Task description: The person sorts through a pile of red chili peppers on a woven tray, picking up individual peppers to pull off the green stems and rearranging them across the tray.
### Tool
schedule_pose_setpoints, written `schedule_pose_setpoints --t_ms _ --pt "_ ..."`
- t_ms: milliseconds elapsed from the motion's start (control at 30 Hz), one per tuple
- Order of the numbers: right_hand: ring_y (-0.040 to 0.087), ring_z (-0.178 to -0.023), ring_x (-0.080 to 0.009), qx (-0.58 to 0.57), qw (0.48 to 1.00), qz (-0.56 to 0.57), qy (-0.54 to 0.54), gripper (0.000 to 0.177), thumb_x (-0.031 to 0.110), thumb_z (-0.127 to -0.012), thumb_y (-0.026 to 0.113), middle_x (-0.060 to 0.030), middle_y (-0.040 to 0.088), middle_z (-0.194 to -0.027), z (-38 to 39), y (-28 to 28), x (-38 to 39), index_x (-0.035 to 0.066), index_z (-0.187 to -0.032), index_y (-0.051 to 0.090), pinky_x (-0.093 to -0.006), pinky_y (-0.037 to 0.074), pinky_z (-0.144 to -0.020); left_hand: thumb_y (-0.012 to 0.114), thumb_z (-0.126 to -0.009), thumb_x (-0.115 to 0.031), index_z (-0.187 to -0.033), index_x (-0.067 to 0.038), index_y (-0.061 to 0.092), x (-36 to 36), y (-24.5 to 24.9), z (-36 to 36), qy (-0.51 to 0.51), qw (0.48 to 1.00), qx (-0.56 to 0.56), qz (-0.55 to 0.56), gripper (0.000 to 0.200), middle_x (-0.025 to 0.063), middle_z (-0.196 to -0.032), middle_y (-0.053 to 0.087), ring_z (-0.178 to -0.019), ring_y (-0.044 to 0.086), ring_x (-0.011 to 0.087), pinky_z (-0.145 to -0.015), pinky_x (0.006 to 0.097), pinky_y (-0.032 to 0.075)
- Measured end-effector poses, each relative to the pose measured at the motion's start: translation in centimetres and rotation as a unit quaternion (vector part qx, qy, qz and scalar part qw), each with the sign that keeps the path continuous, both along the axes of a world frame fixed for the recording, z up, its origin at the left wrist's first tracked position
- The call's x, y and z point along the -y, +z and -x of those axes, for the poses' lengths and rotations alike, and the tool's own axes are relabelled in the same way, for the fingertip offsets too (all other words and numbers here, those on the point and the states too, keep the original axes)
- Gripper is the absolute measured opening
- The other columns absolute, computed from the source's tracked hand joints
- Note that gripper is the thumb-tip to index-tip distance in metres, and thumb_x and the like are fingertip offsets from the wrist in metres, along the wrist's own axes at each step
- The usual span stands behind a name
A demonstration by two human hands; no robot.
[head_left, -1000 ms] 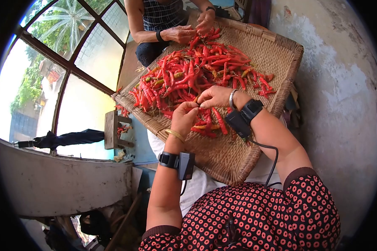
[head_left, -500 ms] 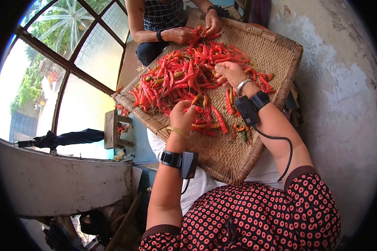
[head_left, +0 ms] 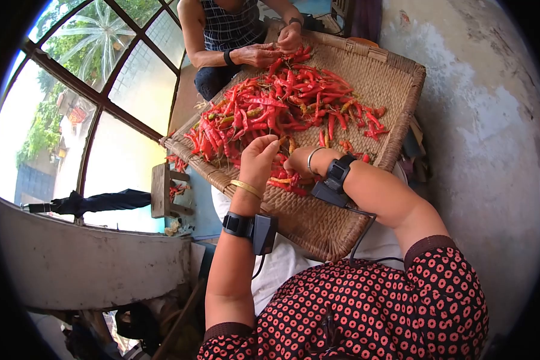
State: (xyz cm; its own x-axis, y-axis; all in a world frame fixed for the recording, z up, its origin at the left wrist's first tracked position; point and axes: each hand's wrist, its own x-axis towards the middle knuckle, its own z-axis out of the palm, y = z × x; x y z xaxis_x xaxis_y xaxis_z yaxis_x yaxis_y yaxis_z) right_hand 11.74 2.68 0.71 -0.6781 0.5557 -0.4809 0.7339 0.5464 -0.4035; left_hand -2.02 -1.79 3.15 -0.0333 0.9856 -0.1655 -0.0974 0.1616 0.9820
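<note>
Red chili peppers (head_left: 270, 114) lie in a loose heap on a woven wicker tray (head_left: 396, 84), with some orange and greenish ones among them. Over the near side of the heap, my left hand (head_left: 258, 161) is closed in a pinch, with an orange chili pepper (head_left: 284, 143) at its fingertips. My right hand (head_left: 302, 161) is just to its right, low over the tray, its fingers curled down toward the peppers. What those fingers hold, if anything, is hidden.
Across the tray, another person's hands (head_left: 261, 55) handle chili peppers at the far edge. A small wooden stool (head_left: 161, 191) and a folded dark umbrella (head_left: 108, 200) are at left, under a window. A rough wall (head_left: 462, 78) rises at right.
My right hand has come down and left from the heap's right side to beside my left hand. My left hand has shifted slightly upward. The other person's hands have drawn closer together.
</note>
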Motion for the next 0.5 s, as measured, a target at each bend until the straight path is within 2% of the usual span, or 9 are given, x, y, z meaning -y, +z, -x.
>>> schedule_pose_setpoints --t_ms 67,133,200,233,300,333,400,433,500 --pt "0.058 -0.084 -0.0243 0.048 0.998 -0.032 0.012 0.026 0.009 -0.064 0.065 -0.0053 0.062 -0.084 0.4 0.2 -0.5 0.013 -0.089 0.061 -0.0334 0.045 -0.071 0.056 -0.081 -0.014 -0.094 -0.003 0.057 -0.8 1.3 -0.6 0.019 0.999 0.014 -0.036 0.018 0.0 -0.08 0.058 -0.056 0.052 0.0051 -0.047 0.0169 0.041" --pt "0.059 -0.08 -0.0235 -0.001 0.999 -0.041 0.022 0.021 0.009 -0.066 0.061 -0.006 0.062 -0.08 -0.2 -0.2 -1.6 0.01 -0.087 0.06 -0.033 0.045 -0.069 0.056 -0.081 -0.015 -0.092 -0.003 0.057 -2.0 0.6 -0.8 0.032 0.997 0.028 -0.059 0.017 -0.0007 -0.078 0.058 -0.055 0.051 0.0049 -0.047 0.0164 0.04" --pt "0.06 -0.079 -0.022 -0.147 0.988 0.028 -0.046 0.018 0.011 -0.065 0.062 -0.0082 0.063 -0.078 -1.3 0.0 -2.8 0.006 -0.082 0.061 -0.0339 0.046 -0.067 0.056 -0.081 -0.015 -0.089 -0.003 0.058 -3.4 -1.3 -0.9 0.078 0.991 0.011 -0.11 0.015 -0.0011 -0.075 0.058 -0.055 0.051 0.0044 -0.047 0.0164 0.04" --pt "0.06 -0.068 -0.0169 -0.207 0.974 0.047 -0.077 0.013 0.012 -0.068 0.061 -0.0066 0.062 -0.069 -2.2 1.2 -2.8 0.005 -0.079 0.061 -0.0309 0.047 -0.058 0.055 -0.081 -0.015 -0.088 -0.003 0.058 -3.6 -2.2 -0.8 0.081 0.992 0.006 -0.093 0.014 -0.0011 -0.072 0.058 -0.055 0.05 0.0038 -0.047 0.0164 0.04" --pt "0.057 -0.06 -0.0132 -0.233 0.952 0.136 -0.142 0.013 0.012 -0.07 0.061 -0.005 0.06 -0.066 -3.8 1.2 -4.0 0.004 -0.08 0.06 -0.0278 0.045 -0.052 0.055 -0.082 -0.015 -0.088 -0.003 0.058 -4.4 -3.1 -0.4 0.071 0.993 -0.012 -0.089 0.014 -0.001 -0.072 0.057 -0.054 0.05 0.0035 -0.045 0.0162 0.039" --pt "0.054 -0.052 -0.0095 -0.258 0.918 0.224 -0.202 0.012 0.011 -0.072 0.06 -0.0035 0.059 -0.064 -4.4 1.5 -4.3 0.003 -0.081 0.058 -0.0247 0.043 -0.046 0.055 -0.082 -0.016 -0.088 -0.003 0.059 -4.2 -2.6 -0.4 0.063 0.994 -0.032 -0.086 0.014 -0.0008 -0.072 0.057 -0.053 0.049 0.0032 -0.044 0.016 0.039" --pt "0.049 -0.045 -0.0048 -0.352 0.875 0.225 -0.244 0.009 0.013 -0.078 0.057 -0.0019 0.056 -0.061 -5.6 2.3 -4.8 0.003 -0.08 0.058 -0.019 0.038 -0.04 0.055 -0.082 -0.015 -0.086 -0.002 0.06 -4.1 -2.8 -0.5 0.07 0.993 -0.022 -0.096 0.014 -0.0008 -0.068 0.057 -0.053 0.049 0.0033 -0.044 0.0165 0.038" --pt "0.049 -0.045 -0.004 -0.444 0.821 0.233 -0.271 0.012 0.015 -0.08 0.056 -0.0015 0.057 -0.061 -6.0 2.2 -5.4 0.003 -0.083 0.056 -0.0174 0.038 -0.039 0.057 -0.08 -0.015 -0.085 -0.002 0.06 -4.4 -3.9 -0.2 0.067 0.99 -0.085 -0.092 0.015 0.0008 -0.07 0.058 -0.054 0.051 0.0047 -0.048 0.0184 0.041" --pt "0.051 -0.047 -0.0051 -0.631 0.64 0.268 -0.348 0.017 0.018 -0.082 0.055 -0.0031 0.057 -0.064 -6.2 2.3 -5.8 0.002 -0.09 0.055 -0.0182 0.041 -0.04 0.06 -0.075 -0.016 -0.085 -0.001 0.061 -4.7 -5.2 0.1 0.055 0.968 -0.222 -0.099 0.019 0.0076 -0.076 0.062 -0.062 0.057 0.0122 -0.059 0.0255 0.046"
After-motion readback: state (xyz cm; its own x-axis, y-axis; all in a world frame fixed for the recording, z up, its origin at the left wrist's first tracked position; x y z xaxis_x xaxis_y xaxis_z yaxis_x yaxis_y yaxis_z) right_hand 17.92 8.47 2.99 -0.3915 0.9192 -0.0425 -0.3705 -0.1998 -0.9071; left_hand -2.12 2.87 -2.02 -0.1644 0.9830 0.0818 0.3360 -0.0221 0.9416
